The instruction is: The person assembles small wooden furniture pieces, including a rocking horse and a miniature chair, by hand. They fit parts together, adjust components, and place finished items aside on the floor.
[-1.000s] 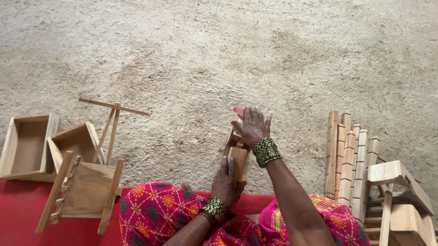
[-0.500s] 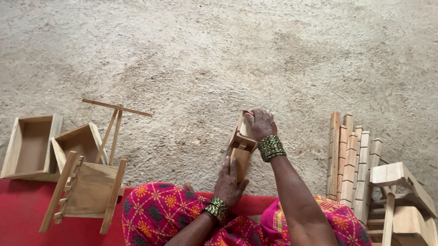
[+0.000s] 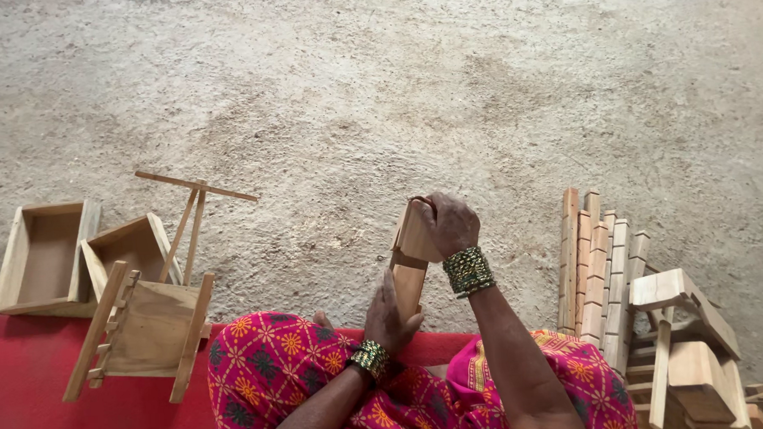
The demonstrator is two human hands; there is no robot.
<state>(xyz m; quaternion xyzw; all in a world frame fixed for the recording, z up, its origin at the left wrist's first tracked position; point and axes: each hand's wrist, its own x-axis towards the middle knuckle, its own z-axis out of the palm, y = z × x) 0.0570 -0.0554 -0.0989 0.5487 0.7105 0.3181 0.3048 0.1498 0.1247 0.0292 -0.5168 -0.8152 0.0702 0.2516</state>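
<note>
Wood is what we have in both hands: a small wooden piece (image 3: 412, 254), made of flat parts joined at an angle, stands nearly upright on the floor just in front of our knees. Our right hand (image 3: 451, 223) is closed over its top end, and our left hand (image 3: 391, 311) wraps the lower part from behind (the fingers mostly hidden).

To do this well, we judge that the left hand should brace the base firmly against the sandy floor (image 3: 377, 96) while the right presses straight down along the piece, not sideways, so the joint seats squarely.

On our left, 2 open wooden boxes (image 3: 49, 256) and a small wooden frame (image 3: 144, 328) lie at the edge of the red mat (image 3: 33, 396). On our right lies a row of wooden slats (image 3: 599, 266), beside more wooden pieces (image 3: 686, 348).
</note>
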